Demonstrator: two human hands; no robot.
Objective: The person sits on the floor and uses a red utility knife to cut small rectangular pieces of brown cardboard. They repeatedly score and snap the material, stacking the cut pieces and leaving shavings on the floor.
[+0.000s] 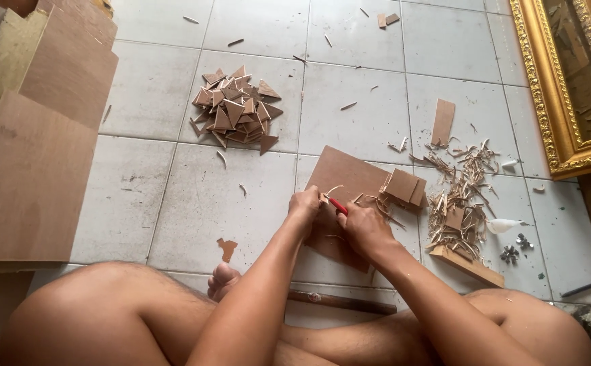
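Note:
I sit cross-legged on a tiled floor. My right hand (362, 227) grips a red-handled knife (337, 205), its tip pointing up-left toward my left hand (305, 205). My left hand pinches a small piece of thin wood at the blade, fingers closed on it. Both hands rest over a flat brown board (346, 175) lying on the tiles. A thin curl of shaving sticks up between the hands.
A heap of brown triangular offcuts (236, 108) lies further away on the left. Wood shavings (461, 193) and small square pieces (404, 186) lie to the right. Large plywood sheets (34, 156) stand on the left, a gilded frame (553, 102) at right. A wood block (467, 265) and small metal bits (510, 254) lie nearby.

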